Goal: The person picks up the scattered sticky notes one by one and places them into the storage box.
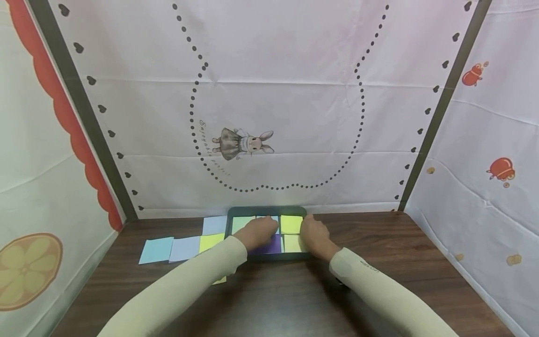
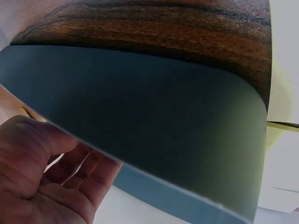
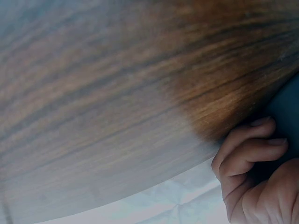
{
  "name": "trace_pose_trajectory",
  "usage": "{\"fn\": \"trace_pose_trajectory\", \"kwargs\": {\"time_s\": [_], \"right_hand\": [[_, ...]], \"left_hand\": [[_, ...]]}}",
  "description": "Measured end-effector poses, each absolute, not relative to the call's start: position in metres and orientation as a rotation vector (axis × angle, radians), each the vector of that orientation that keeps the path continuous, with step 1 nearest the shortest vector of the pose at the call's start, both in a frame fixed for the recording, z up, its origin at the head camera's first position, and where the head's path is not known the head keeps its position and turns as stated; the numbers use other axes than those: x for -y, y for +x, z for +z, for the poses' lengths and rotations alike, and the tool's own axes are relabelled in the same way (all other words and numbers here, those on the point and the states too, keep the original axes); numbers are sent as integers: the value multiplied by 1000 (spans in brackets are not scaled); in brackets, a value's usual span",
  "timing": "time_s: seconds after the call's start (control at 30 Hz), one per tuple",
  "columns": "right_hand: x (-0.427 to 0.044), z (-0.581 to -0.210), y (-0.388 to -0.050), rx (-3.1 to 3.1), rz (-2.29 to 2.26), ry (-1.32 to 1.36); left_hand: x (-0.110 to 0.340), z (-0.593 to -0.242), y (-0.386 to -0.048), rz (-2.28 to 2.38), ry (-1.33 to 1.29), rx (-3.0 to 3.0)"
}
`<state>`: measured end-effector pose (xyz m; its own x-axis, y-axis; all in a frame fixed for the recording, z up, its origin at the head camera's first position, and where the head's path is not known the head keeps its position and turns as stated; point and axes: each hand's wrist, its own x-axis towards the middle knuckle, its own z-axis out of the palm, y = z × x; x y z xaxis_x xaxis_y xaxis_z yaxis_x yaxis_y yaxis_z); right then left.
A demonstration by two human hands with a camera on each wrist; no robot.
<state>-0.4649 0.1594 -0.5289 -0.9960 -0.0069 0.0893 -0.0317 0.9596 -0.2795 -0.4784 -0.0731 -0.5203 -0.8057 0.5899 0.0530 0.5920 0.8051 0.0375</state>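
A dark grey-green tray (image 1: 267, 210) stands against the back wall with square paper notes in it. My left hand (image 1: 262, 232) reaches over the near side into the tray, above a purple note (image 1: 274, 245) and beside a light blue note (image 1: 274, 218). In the left wrist view its fingers are bent behind the tray wall (image 2: 140, 112), and their tips are hidden. At the tray's right side, my right hand (image 1: 316, 236) grips the wall with curled fingers (image 3: 247, 154). Yellow (image 1: 291, 224), pale yellow (image 1: 293, 244) and mint green (image 1: 242, 223) notes lie around the hands.
Left of the tray, on the wooden table (image 1: 379, 262), lie light blue (image 1: 156, 250), lavender (image 1: 184, 248), yellow (image 1: 211, 241) and pale blue (image 1: 214, 224) notes. Another yellow note (image 1: 220, 281) shows partly under the left sleeve. A printed cloth wall (image 1: 294, 117) rises behind.
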Motion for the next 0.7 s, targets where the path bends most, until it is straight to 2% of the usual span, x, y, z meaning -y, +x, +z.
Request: {"fn": "trace_pose_trajectory", "kwargs": {"time_s": [0.2,0.3,0.53,0.7], "right_hand": [[-160,-528,-465,3043,467,19],[-160,-528,-465,3035,468,18],[-160,-529,-465,3019,445,48],[-162,-535,-469,3019,451,61]], "left_hand": [[63,-434,-400,-149,-854,3046],[65,-410,-381,-206,-830,3040],[86,-394,-386,-271,-851,2951],[114,-417,-427,-253,-895,2848]]}}
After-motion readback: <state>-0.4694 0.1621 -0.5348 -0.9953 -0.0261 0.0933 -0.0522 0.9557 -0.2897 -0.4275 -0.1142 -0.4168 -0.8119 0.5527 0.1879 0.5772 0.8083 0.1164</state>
